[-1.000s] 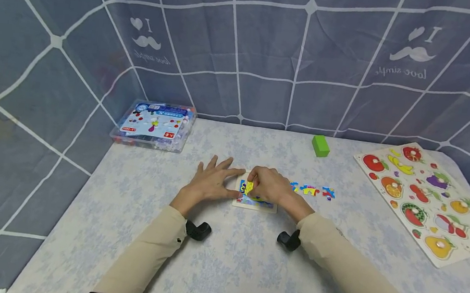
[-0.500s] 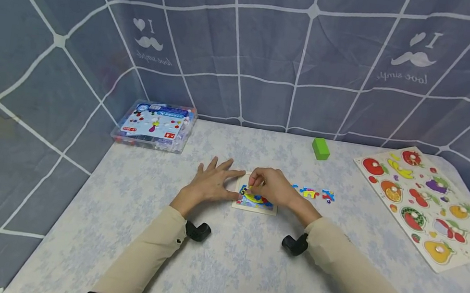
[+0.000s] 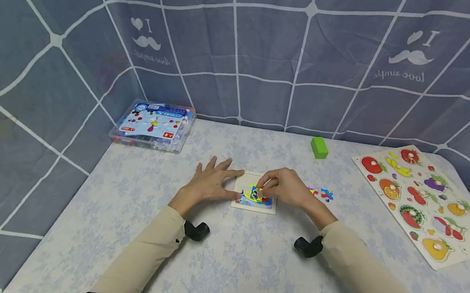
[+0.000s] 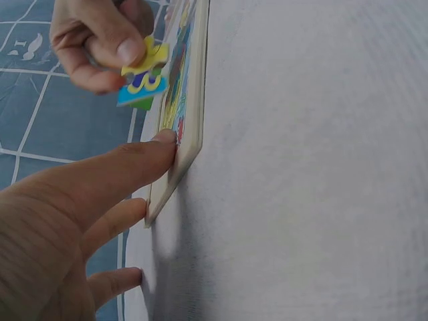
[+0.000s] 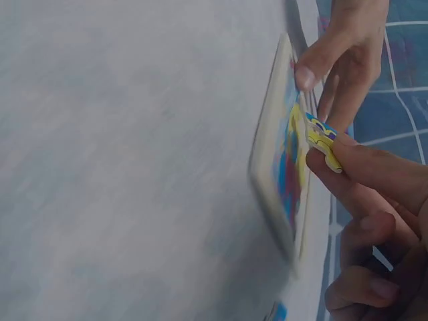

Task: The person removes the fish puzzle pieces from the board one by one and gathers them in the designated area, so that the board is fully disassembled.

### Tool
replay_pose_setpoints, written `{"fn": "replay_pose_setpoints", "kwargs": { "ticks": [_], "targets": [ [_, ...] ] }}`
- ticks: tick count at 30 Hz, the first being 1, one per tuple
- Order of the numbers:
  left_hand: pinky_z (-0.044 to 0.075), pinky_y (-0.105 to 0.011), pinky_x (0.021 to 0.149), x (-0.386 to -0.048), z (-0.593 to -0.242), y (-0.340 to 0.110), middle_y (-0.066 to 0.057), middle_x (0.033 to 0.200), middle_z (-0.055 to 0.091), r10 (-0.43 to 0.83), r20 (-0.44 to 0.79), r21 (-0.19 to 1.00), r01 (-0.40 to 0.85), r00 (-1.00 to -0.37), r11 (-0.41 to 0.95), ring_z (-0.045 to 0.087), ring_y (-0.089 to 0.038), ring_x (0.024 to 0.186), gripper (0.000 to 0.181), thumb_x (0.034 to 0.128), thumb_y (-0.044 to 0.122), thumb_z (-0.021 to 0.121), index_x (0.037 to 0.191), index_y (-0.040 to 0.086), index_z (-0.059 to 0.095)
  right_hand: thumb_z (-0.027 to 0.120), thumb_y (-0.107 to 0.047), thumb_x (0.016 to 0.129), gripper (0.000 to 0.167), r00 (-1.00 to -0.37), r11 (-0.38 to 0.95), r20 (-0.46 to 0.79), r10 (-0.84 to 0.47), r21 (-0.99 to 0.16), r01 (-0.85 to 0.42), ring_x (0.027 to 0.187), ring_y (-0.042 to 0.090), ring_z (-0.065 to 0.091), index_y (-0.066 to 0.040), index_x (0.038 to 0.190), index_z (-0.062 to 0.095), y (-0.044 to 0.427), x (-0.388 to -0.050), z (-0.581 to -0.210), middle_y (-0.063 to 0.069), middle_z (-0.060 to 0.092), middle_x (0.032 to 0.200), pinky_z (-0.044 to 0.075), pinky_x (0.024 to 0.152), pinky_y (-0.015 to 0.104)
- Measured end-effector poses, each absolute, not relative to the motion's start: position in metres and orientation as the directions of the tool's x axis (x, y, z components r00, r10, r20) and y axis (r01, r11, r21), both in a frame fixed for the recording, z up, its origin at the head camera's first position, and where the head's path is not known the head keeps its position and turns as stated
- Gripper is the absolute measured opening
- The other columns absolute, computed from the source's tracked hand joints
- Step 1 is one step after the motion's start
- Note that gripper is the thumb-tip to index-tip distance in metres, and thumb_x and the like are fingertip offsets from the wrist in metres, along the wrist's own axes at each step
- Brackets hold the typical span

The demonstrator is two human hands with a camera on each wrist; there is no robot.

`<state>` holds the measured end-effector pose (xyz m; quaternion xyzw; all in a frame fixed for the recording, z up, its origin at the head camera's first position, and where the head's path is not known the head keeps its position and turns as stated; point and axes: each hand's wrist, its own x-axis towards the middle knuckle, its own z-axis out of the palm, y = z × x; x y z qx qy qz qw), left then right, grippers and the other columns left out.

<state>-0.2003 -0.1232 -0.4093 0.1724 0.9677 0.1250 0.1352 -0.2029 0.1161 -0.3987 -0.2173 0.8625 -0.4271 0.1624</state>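
Note:
A small puzzle board [image 3: 253, 209] with a pale frame lies on the table, its lower part filled with colourful pieces and its upper part bare. Spread wide, my left hand [image 3: 209, 184] touches the board's left edge with thumb and fingertips. My right hand [image 3: 284, 187] pinches a yellow and blue puzzle piece [image 5: 322, 137] between thumb and forefinger, held just above the board. In the left wrist view the same puzzle piece [image 4: 144, 77] hangs clear of the board. Loose puzzle pieces [image 3: 326, 194] lie right of the board, partly hidden by my right hand.
At the back left sits a clear plastic box [image 3: 152, 125] with a printed label. A green block [image 3: 319, 147] stands towards the back. The large fruit puzzle board [image 3: 424, 202] lies at the right. A grey curtain [image 3: 267, 53] hangs behind the table.
My right hand has lifted the puzzle piece off the board's left part and shifted right, baring the board's upper area. The left hand stays in place.

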Motion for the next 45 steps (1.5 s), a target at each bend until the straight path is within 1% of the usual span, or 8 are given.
{"fn": "replay_pose_setpoints", "kwargs": {
  "ticks": [3, 7, 17, 22, 27, 34, 40, 45],
  "targets": [
    [0.008, -0.073, 0.109, -0.200, -0.409, -0.123, -0.008, 0.163, 0.019, 0.370, -0.217, 0.295, 0.300, -0.903, 0.907, 0.005, -0.047, 0.146, 0.074, 0.0834, 0.063, 0.066, 0.149, 0.036, 0.044, 0.078, -0.010, 0.083, 0.009, -0.859, 0.547, -0.113, -0.499, -0.810, -0.211, 0.076, 0.012, 0.068, -0.010, 0.091, 0.076, 0.127, -0.200, -0.399, -0.001, 0.075, 0.078, 0.038, 0.061, 0.028],
    [0.007, -0.073, 0.109, -0.200, -0.410, -0.123, -0.007, 0.163, 0.019, 0.372, -0.213, 0.299, 0.302, -0.903, 0.905, 0.005, -0.047, 0.147, 0.074, 0.0835, 0.063, 0.066, 0.149, 0.036, 0.044, 0.079, -0.011, 0.082, 0.009, -0.872, 0.545, -0.122, -0.474, -0.818, -0.182, 0.075, 0.013, 0.065, -0.009, 0.090, 0.077, 0.143, -0.197, -0.399, 0.000, 0.075, 0.081, 0.037, 0.058, 0.025],
    [0.006, -0.072, 0.109, -0.199, -0.409, -0.125, -0.007, 0.163, 0.018, 0.372, -0.214, 0.302, 0.301, -0.903, 0.905, 0.003, -0.046, 0.147, 0.074, 0.0843, 0.063, 0.065, 0.150, 0.036, 0.043, 0.075, -0.008, 0.086, 0.010, -0.889, 0.574, -0.123, -0.442, -0.800, -0.175, 0.078, 0.014, 0.068, -0.004, 0.094, 0.077, 0.178, -0.194, -0.402, 0.003, 0.075, 0.087, 0.046, 0.065, 0.025],
    [0.007, -0.073, 0.109, -0.199, -0.410, -0.125, -0.007, 0.163, 0.018, 0.378, -0.208, 0.294, 0.311, -0.902, 0.904, 0.004, -0.046, 0.147, 0.074, 0.0846, 0.063, 0.064, 0.150, 0.036, 0.042, 0.076, -0.010, 0.085, 0.011, -0.897, 0.605, -0.126, -0.424, -0.776, -0.177, 0.077, 0.013, 0.066, -0.004, 0.095, 0.077, 0.186, -0.193, -0.403, 0.003, 0.075, 0.086, 0.047, 0.066, 0.026],
    [0.007, -0.073, 0.109, -0.200, -0.410, -0.125, -0.008, 0.163, 0.019, 0.383, -0.202, 0.293, 0.317, -0.902, 0.902, 0.005, -0.046, 0.147, 0.074, 0.0847, 0.063, 0.064, 0.150, 0.035, 0.043, 0.077, -0.010, 0.084, 0.010, -0.904, 0.635, -0.134, -0.406, -0.753, -0.174, 0.076, 0.014, 0.063, -0.006, 0.093, 0.078, 0.190, -0.192, -0.405, 0.001, 0.075, 0.085, 0.045, 0.065, 0.026],
    [0.007, -0.073, 0.109, -0.199, -0.411, -0.125, -0.007, 0.163, 0.019, 0.380, -0.196, 0.298, 0.314, -0.904, 0.901, 0.004, -0.046, 0.147, 0.074, 0.0844, 0.063, 0.064, 0.150, 0.036, 0.043, 0.078, -0.010, 0.082, 0.007, -0.918, 0.683, -0.093, -0.386, -0.698, -0.216, 0.068, 0.016, 0.052, -0.010, 0.089, 0.079, 0.191, -0.191, -0.406, -0.003, 0.072, 0.081, 0.039, 0.057, 0.026],
    [0.006, -0.073, 0.109, -0.199, -0.411, -0.125, -0.007, 0.163, 0.017, 0.377, -0.203, 0.296, 0.311, -0.904, 0.903, 0.003, -0.046, 0.147, 0.075, 0.0841, 0.065, 0.064, 0.150, 0.036, 0.042, 0.077, -0.008, 0.083, 0.007, -0.918, 0.688, -0.075, -0.390, -0.686, -0.236, 0.072, 0.014, 0.056, -0.008, 0.090, 0.078, 0.188, -0.191, -0.408, -0.001, 0.073, 0.086, 0.044, 0.063, 0.028],
    [0.006, -0.073, 0.109, -0.199, -0.411, -0.125, -0.007, 0.163, 0.017, 0.375, -0.209, 0.294, 0.308, -0.903, 0.905, 0.003, -0.046, 0.147, 0.075, 0.0842, 0.065, 0.064, 0.150, 0.036, 0.042, 0.077, -0.007, 0.083, 0.005, -0.913, 0.686, -0.086, -0.399, -0.689, -0.235, 0.073, 0.014, 0.057, -0.007, 0.088, 0.077, 0.187, -0.191, -0.410, 0.001, 0.072, 0.086, 0.046, 0.067, 0.031]
  ]
}}
